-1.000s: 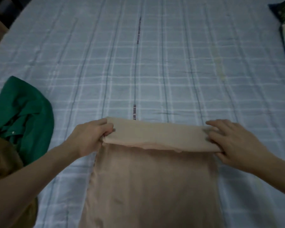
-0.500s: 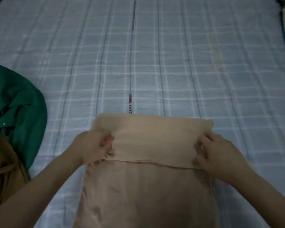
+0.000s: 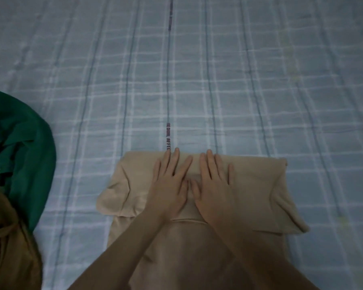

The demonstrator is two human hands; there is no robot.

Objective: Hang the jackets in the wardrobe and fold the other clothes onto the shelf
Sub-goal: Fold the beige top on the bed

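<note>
A beige garment [image 3: 258,191] lies on the blue checked bed sheet [image 3: 197,80], its far end folded back over itself into a wide band. My left hand [image 3: 170,185] and my right hand [image 3: 214,187] rest flat, side by side, on the middle of that folded band, fingers spread and pointing away from me. Neither hand grips the cloth. The near part of the garment runs toward me under my forearms.
A green garment [image 3: 25,147] lies crumpled at the left edge of the bed. A brown garment [image 3: 11,248] sits below it at the lower left. A dark printed line with letters [image 3: 168,135] runs down the sheet.
Both hands let go of the folded edge's corners and came together at the middle, now pressing flat. The fold has grown wider and lies lower toward me.
</note>
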